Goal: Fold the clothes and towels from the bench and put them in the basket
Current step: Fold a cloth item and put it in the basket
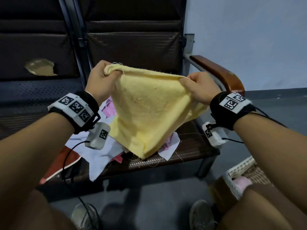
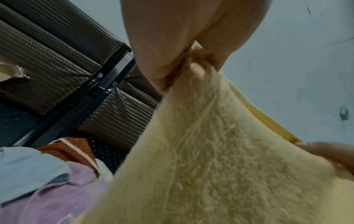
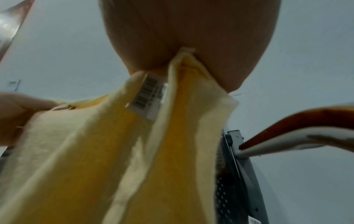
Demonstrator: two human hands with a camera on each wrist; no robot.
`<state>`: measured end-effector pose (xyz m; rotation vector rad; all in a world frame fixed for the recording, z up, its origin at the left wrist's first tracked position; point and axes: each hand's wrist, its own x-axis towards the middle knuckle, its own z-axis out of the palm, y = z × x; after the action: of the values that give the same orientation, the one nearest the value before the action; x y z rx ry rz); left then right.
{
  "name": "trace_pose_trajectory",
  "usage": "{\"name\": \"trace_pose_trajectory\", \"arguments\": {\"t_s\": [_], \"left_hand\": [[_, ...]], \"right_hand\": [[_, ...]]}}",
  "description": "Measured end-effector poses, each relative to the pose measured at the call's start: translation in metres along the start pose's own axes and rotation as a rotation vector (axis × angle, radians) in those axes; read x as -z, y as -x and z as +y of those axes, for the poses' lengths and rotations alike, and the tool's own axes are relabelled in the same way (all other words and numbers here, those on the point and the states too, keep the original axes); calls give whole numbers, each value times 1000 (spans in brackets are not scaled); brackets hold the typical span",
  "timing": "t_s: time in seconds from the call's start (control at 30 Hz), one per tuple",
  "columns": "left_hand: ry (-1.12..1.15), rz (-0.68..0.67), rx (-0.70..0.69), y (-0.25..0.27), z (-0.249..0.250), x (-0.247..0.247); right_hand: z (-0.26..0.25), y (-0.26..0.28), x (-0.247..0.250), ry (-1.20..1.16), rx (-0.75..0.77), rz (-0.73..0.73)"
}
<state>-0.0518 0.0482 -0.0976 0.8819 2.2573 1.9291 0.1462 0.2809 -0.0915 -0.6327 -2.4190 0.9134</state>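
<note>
**Holding the yellow towel up over the tabletop**

Stretching the towel (image 1: 149,110) between my hands, I pinch one top corner in my left hand (image 1: 101,77) and the other in my right hand (image 1: 199,87). Its bottom rests on the clothes pile (image 1: 99,155). The basket (image 1: 245,170) sits at lower right.

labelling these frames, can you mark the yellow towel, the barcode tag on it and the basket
yellow towel (image 1: 149,113), head view, middle of the hanging cloth
barcode tag (image 3: 146,97), right wrist view, centre of the white label
basket (image 1: 232,183), head view, white near rim at lower right
</note>
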Motion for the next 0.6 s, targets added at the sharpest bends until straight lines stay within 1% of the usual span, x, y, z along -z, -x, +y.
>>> {"name": "trace_pose_trajectory", "arguments": {"t_s": [0.1,0.2,0.3,0.37,0.43,0.53,0.6], "left_hand": [[49,22,-38,-9,30,11],[95,19,-27,-16,52,24],[165,32,11,-21,66,31],[221,55,80,-24,75,31],[222,82,161,-27,81,32],[232,104,268,-29,90,28],[285,85,330,-27,95,23]], "right_hand": [[-19,-11,22,-72,23,21],[-34,-19,44,-98,36,18],[-45,-23,59,-137,2,20],[-53,-22,67,-148,-46,40],[-62,-21,72,-188,-120,9],[-70,-25,73,-309,-279,13],[-76,-27,67,-383,-370,-6]]}}
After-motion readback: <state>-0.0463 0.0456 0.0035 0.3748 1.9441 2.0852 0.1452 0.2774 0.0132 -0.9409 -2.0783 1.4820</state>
